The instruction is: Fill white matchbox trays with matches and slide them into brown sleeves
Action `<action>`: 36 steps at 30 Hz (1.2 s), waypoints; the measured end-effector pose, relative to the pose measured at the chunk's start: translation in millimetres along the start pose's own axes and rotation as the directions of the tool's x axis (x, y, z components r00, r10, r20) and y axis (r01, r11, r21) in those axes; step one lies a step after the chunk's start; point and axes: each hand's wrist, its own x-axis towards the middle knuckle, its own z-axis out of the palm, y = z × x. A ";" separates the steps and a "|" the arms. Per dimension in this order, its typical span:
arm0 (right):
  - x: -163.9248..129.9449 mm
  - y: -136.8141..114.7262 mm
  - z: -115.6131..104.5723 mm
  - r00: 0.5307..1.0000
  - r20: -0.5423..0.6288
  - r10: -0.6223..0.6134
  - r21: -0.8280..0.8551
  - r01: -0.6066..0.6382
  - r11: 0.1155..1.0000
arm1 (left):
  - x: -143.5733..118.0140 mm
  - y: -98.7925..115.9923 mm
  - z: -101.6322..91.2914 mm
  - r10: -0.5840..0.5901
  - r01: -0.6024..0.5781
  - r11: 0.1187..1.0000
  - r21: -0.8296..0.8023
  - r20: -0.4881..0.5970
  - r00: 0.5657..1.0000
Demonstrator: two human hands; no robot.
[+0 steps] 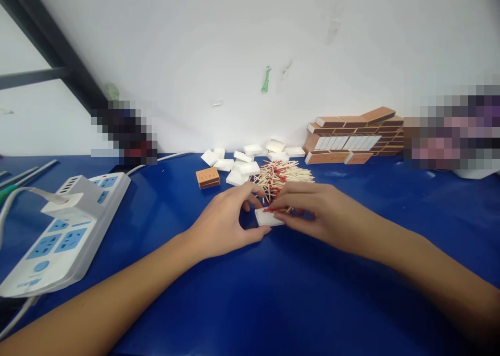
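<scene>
A small white matchbox tray (262, 218) lies on the blue table in front of me. My right hand (312, 210) is over its right part, fingers closed on matches (269, 210) whose red heads show at the fingertips. Around the tray's left end curves my left hand (230, 218), thumb and fingers spread apart; whether it touches the tray I cannot tell. Just behind both hands is a loose heap of red-tipped matches (291, 174). Several more white trays (242, 169) lie jumbled behind and left of the heap.
An orange-brown matchbox (208, 177) sits left of the trays. Many matchboxes (353, 137) are stacked against the white wall at the back right. A white power strip (84, 252) with a plugged-in adapter (74, 199) and cable occupies the left side.
</scene>
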 end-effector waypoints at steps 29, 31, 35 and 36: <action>-1.3 3.9 8.7 0.981 0.031 0.192 0.062 -0.194 0.979 | 0.5 -3.0 0.5 -0.020 0.019 0.999 0.040 0.005 1.000; -1.1 1.4 11.3 0.982 0.013 0.189 0.073 -0.190 0.979 | 0.6 -2.6 0.7 -0.014 0.014 0.999 0.046 0.008 1.000; -1.8 5.5 9.8 0.990 -0.101 0.103 -0.029 -0.107 0.994 | 0.5 -2.5 1.4 -0.012 0.011 0.999 0.052 0.010 1.000; -2.3 9.2 7.8 0.985 -0.152 0.085 -0.080 -0.098 0.992 | 0.3 -2.5 1.5 -0.011 0.011 0.999 0.052 0.009 1.000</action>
